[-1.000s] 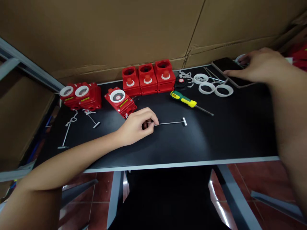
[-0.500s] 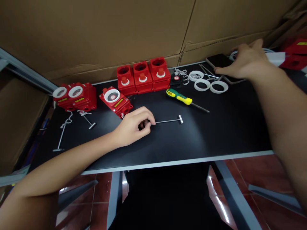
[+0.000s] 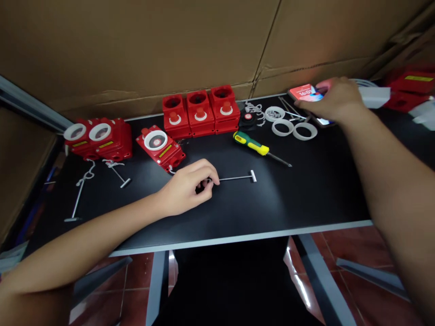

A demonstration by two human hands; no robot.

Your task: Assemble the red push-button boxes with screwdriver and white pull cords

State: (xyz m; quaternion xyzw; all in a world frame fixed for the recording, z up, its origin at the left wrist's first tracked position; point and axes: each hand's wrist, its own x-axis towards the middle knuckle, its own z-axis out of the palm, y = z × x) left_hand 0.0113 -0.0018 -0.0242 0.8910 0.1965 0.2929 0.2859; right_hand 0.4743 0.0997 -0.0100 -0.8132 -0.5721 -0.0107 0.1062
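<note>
My left hand point(image 3: 190, 188) is closed on the thin end of a metal T-shaped rod point(image 3: 236, 178), whose crossbar points right over the black table. At the back right, my right hand point(image 3: 335, 100) lies over a phone point(image 3: 304, 93) with its screen lit; the fingers look curled at its edge, partly hidden. Beyond my left hand sits a red box with a white ring point(image 3: 161, 147), tied to white string. A green and yellow screwdriver point(image 3: 253, 144) rests between the hands, near white rings point(image 3: 282, 127).
Three red boxes point(image 3: 201, 113) stand along the cardboard wall point(image 3: 142, 50). More red boxes point(image 3: 113, 140) are at the left, with two T-rods point(image 3: 78, 199) on strings before them. Other red parts point(image 3: 408, 88) and a white piece point(image 3: 375, 96) lie far right.
The phone's screen has lit up, and my right hand has moved down onto it from just above. My left hand keeps the rod in place. The view has shifted slightly.
</note>
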